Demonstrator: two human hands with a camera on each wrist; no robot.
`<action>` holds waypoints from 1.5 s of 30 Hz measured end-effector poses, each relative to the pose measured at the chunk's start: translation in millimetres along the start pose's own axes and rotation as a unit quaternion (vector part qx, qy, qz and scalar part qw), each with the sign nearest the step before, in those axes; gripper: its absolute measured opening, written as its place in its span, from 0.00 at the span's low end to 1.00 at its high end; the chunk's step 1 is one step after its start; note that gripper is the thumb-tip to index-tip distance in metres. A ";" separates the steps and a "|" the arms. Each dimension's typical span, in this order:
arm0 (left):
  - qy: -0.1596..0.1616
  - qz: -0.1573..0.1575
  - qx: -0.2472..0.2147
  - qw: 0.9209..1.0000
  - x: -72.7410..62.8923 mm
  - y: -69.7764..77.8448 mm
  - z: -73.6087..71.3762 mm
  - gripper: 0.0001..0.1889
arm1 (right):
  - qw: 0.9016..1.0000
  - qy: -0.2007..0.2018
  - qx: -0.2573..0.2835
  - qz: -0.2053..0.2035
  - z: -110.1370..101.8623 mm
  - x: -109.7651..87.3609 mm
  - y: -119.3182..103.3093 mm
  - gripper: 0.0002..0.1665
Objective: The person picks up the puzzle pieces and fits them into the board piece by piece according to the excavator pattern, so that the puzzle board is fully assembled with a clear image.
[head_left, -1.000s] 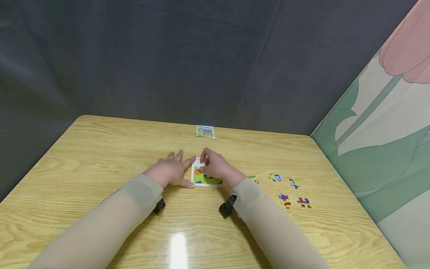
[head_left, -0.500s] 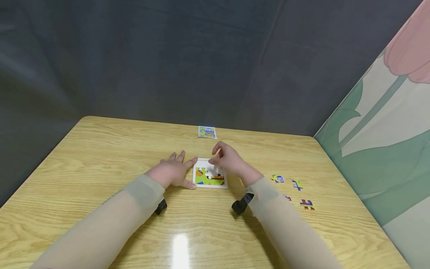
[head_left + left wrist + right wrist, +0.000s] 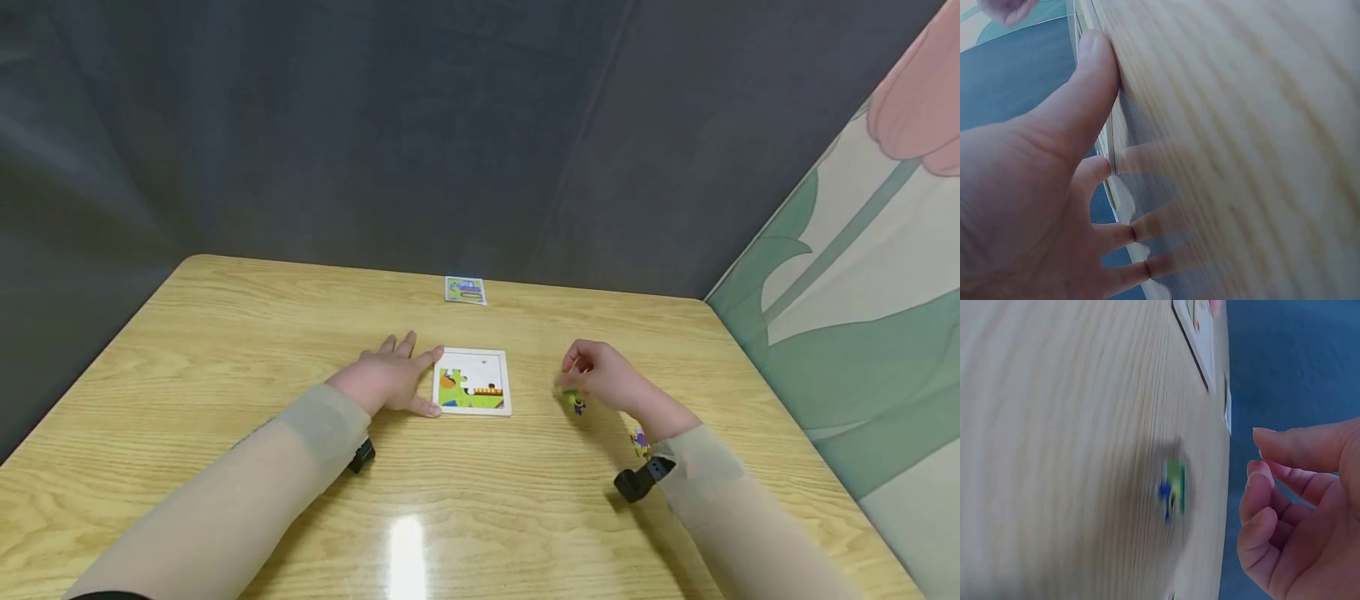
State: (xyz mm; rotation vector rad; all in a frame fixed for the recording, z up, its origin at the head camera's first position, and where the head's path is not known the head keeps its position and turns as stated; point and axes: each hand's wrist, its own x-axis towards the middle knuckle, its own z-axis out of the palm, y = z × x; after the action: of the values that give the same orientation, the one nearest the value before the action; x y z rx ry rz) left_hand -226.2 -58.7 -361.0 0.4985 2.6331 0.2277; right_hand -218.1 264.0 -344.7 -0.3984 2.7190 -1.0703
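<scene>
A white-framed puzzle board (image 3: 480, 363) lies mid-table, with green and orange pieces filling its lower and left parts and white base showing above. My left hand (image 3: 385, 384) rests spread at its left side; in the left wrist view the thumb (image 3: 1088, 81) lies along the board's edge. To the right of the board, my right hand (image 3: 607, 382) hovers over a small green and blue puzzle piece (image 3: 1174, 484) on the table. Its fingers are loosely bent, thumb apart from the fingertips, and nothing is between them in the right wrist view.
Another purple and yellow puzzle piece (image 3: 640, 442) lies beside the right wrist, partly covered by it. A printed picture card (image 3: 466, 290) sits near the table's far edge. Dark cloth (image 3: 375, 142) hangs behind, and a flower-patterned curtain (image 3: 885, 333) borders the right side.
My right hand has moved from over the board out to the right, above the loose piece, uncovering the board's picture. My left hand has stayed at the board's left side.
</scene>
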 end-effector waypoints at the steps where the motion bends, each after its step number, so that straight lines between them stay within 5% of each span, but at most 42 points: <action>1: -0.001 -0.001 -0.002 1.000 -0.7 0.0 -0.2 0.53 | 1.000 -0.005 0.000 -0.004 -3.8 -5.0 2.9 0.05; 11: -0.005 -0.004 -0.008 1.000 -2.8 -0.2 0.5 0.52 | 1.000 -0.028 -0.002 0.010 -33.4 -54.9 33.8 0.02; 20: -0.001 -0.005 -0.009 1.000 -1.7 -0.4 1.4 0.52 | 0.996 -0.081 0.011 0.047 -44.6 -78.8 63.7 0.14; 29: 0.000 -0.007 -0.006 1.000 -2.5 -0.8 1.7 0.52 | 0.995 -0.093 0.000 0.033 -39.8 -84.8 74.6 0.24; 39: -0.001 -0.008 -0.022 1.000 -5.3 -0.3 2.4 0.52 | 0.997 -0.070 -0.028 0.021 -34.8 -82.9 75.6 0.24; 45: 0.000 -0.007 -0.020 1.000 -4.4 -0.4 3.0 0.52 | 0.997 -0.062 0.027 0.026 -32.5 -80.7 75.6 0.16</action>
State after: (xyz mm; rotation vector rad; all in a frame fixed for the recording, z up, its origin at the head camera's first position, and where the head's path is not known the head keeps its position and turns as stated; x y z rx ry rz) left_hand -221.3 -60.5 -362.0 0.4650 2.6252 0.2762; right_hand -164.1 363.4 -367.0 -0.3697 2.5710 -1.0666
